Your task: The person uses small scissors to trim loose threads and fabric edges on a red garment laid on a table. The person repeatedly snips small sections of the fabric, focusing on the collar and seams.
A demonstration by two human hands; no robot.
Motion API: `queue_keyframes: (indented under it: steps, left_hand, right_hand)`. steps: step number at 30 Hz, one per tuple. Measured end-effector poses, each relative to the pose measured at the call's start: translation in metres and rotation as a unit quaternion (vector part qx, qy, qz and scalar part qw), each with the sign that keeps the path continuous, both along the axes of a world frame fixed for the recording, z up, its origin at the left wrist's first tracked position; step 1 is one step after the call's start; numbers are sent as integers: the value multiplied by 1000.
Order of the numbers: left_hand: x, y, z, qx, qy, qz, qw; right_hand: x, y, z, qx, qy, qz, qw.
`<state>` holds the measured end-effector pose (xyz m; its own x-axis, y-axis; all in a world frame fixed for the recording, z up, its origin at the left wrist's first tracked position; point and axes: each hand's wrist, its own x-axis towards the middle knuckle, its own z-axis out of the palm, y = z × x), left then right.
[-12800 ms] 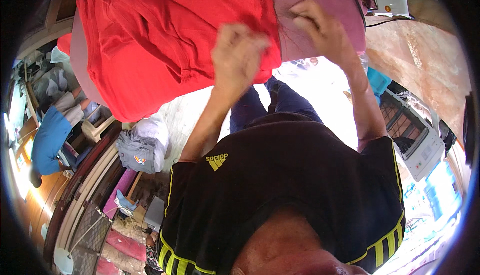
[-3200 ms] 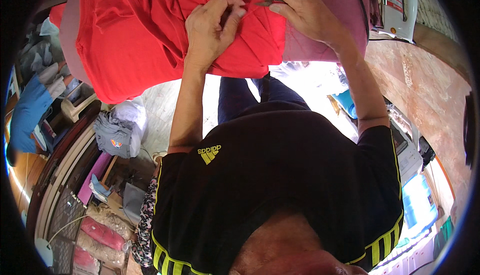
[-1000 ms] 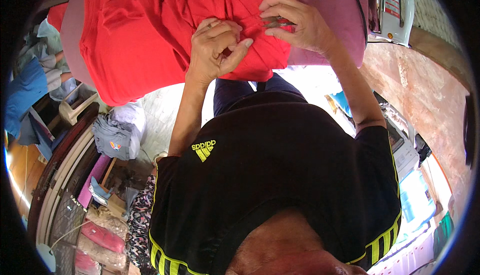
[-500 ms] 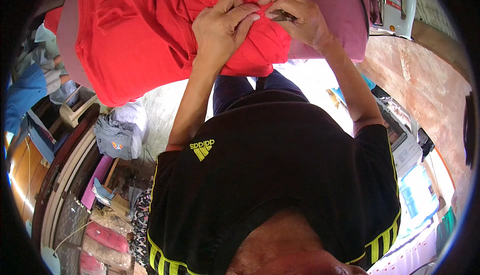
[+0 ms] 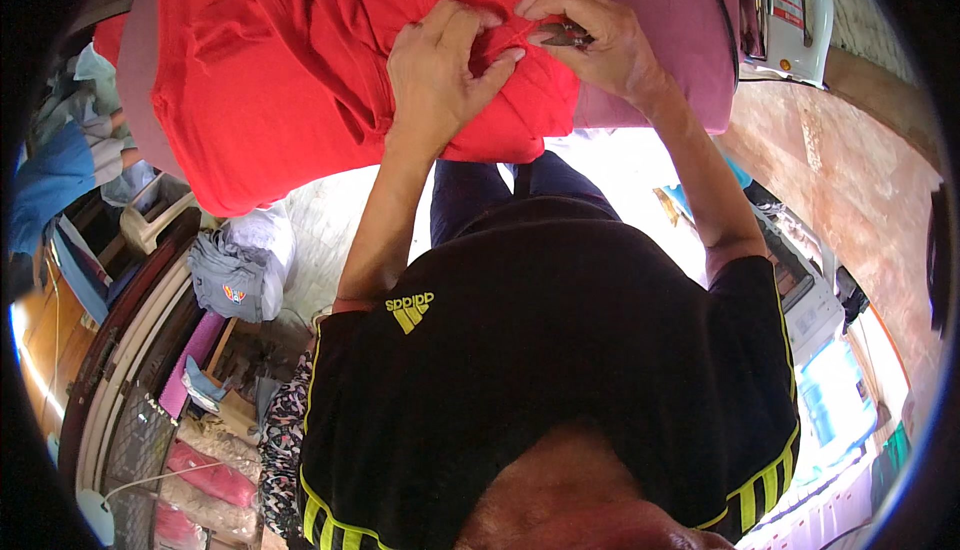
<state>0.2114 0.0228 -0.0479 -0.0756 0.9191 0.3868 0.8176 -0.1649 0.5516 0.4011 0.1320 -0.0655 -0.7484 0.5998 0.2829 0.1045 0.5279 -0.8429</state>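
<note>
A red cloth garment (image 5: 270, 80) lies in folds over a padded mauve surface (image 5: 660, 10). My left hand (image 5: 437, 70) grips a bunched part of the garment, its thumb resting along the fold and its fingers curled. Close on its right, my right hand (image 5: 600, 45) is closed around small dark metal thread snips (image 5: 568, 36). The fingertips of that hand also touch the raised bit of red cloth. How the snips' blades stand is too small to make out.
A white machine-like appliance (image 5: 800, 15) stands at the far right, with a dark cord (image 5: 718, 0) running over the mauve surface. Grey clothing (image 5: 228, 275) hangs at the left near a beige plastic chair (image 5: 155, 212). Another person's blue sleeve (image 5: 50, 185) shows at the far left.
My left thumb has moved down, away from its fingers, and the fold between my hands shows more. The snips stay in my right hand, which has barely shifted.
</note>
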Motion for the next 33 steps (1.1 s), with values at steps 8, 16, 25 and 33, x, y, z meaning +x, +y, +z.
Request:
queue_keyframes:
  steps: [8, 16, 25, 33]
  left_hand:
    - [-1, -9, -18, 90, 14, 35, 995]
    - [-2, -7, -8, 25, -35, 41, 998]
    - [-8, -6, -3, -25, -112, 28, 993]
    - [-8, -6, -4, -15, -138, 21, 990]
  right_hand:
    - [-9, 3, 17, 100, -60, 52, 992]
    - [-18, 5, 13, -28, -36, 39, 998]
    - [-6, -1, 38, 44, -60, -7, 997]
    - [-16, -1, 38, 55, -35, -51, 997]
